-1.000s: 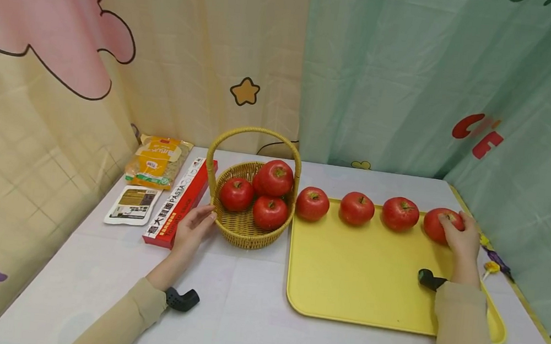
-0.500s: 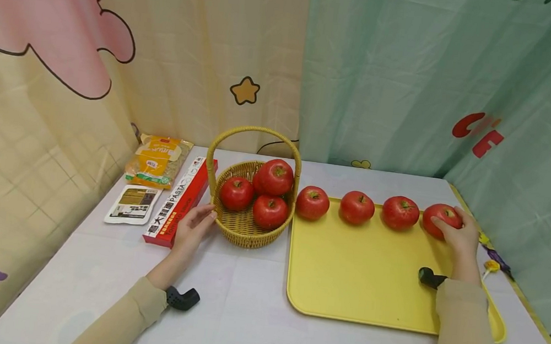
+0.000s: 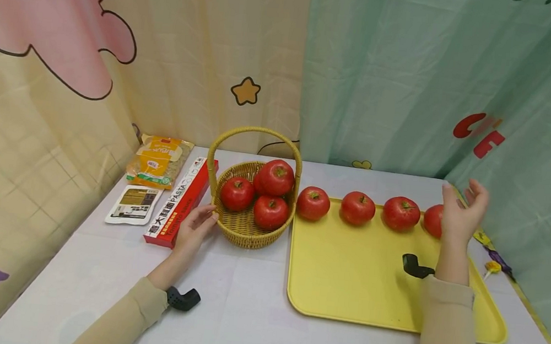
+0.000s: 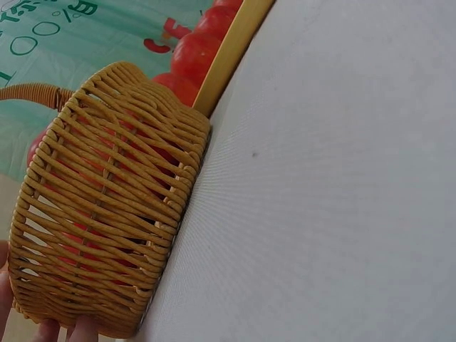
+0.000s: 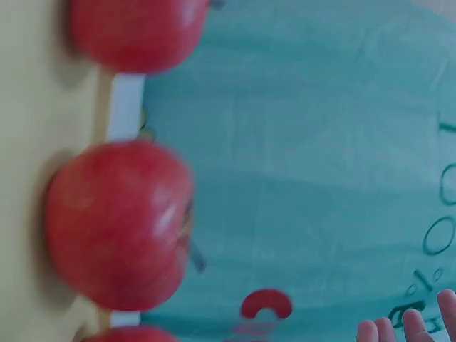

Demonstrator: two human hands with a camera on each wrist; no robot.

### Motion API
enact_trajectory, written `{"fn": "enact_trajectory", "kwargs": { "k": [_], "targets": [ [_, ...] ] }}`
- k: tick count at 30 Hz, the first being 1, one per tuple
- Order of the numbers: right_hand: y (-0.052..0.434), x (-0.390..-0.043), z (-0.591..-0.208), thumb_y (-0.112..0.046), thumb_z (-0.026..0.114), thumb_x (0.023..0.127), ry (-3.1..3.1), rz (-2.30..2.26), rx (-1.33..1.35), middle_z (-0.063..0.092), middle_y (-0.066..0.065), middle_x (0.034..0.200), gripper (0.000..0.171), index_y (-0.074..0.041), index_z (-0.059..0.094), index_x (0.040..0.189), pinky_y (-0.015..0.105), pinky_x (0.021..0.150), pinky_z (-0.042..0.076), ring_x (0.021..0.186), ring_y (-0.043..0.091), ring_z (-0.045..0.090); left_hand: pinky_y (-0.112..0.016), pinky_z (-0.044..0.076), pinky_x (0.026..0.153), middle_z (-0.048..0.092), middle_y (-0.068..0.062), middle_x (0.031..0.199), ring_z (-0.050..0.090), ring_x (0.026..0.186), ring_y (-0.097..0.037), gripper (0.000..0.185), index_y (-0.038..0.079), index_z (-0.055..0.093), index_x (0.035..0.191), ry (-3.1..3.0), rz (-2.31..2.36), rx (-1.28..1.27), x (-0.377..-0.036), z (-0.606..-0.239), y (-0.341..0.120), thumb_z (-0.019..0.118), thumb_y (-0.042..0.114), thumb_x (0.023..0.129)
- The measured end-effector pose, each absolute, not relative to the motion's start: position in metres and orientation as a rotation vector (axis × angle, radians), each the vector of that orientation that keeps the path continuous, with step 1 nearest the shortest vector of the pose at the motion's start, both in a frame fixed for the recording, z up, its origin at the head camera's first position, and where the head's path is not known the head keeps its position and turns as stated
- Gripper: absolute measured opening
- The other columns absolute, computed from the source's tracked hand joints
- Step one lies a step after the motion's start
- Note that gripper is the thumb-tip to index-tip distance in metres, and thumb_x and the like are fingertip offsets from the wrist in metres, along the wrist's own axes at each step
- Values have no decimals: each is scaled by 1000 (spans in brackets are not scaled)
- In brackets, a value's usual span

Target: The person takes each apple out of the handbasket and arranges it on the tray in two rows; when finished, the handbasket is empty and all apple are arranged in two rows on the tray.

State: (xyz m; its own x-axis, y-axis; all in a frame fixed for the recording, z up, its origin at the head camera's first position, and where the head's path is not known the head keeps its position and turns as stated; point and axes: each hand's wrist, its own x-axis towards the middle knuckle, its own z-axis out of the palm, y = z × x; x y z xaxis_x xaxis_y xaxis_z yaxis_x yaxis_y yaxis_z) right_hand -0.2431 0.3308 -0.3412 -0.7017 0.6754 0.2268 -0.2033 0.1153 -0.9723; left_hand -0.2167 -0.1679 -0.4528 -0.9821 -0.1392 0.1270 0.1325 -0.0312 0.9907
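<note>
Work showing: apples going one at a time out of the wicker basket into a row along the far edge of the yellow tray. Judging the step in hand as release and return: the right hand is hovering above the rightmost apple, fingers spread and relaxed, gripping nothing, clear of the fruit. To do it well, the hand should be rising straight up so it is not nudging the apple, which looks likely to roll, then crossing to the basket above the row, not through it. Four apples are sitting on the tray: one near the basket, second, third, and the rightmost, partly hidden behind the hand. They are spaced apart, not touching each other. Three apples are lying in the basket, the top one resting on the two lower ones. The left hand is resting on the table with loosely extended fingertips touching the basket's left wall, steadying it, not wrapping it; the left wrist view is showing fingertips right at the weave. It should be keeping that light pressure so the basket is not sliding during the next pick. The right wrist view is blurred, showing two apples and open fingertips only.
</note>
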Motion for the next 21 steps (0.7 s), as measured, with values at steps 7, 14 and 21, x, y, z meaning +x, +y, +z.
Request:
{"fn": "enact_trajectory", "kwargs": {
  "k": [7, 14, 21],
  "targets": [
    [248, -238, -309, -10, 66, 87, -1554, 1727, 41, 48, 3, 124, 41, -10, 50, 124, 27, 94, 40, 120, 23, 44, -18, 45, 92, 45, -8, 133, 42, 127, -21, 43, 3, 50, 126, -2072, -2179, 12, -216, -451, -167, 67, 14, 88],
    [178, -243, -307, -4, 64, 87, -1526, 1826, 388, 51, 15, 122, 37, -6, 51, 122, 30, 93, 45, 113, 28, 50, -19, 45, 92, 45, -8, 133, 42, 127, -21, 45, 4, 50, 128, -2084, -2181, 15, -215, -449, -167, 67, 16, 88],
    [119, -248, -317, 0, 61, 89, -1672, 1795, 634, 54, 19, 118, 35, 6, 49, 121, 35, 92, 47, 109, 29, 53, -18, 45, 92, 46, -9, 133, 43, 126, -21, 43, 4, 51, 127, -2074, -2189, 15, -216, -450, -168, 66, 15, 88]
  ]
}}
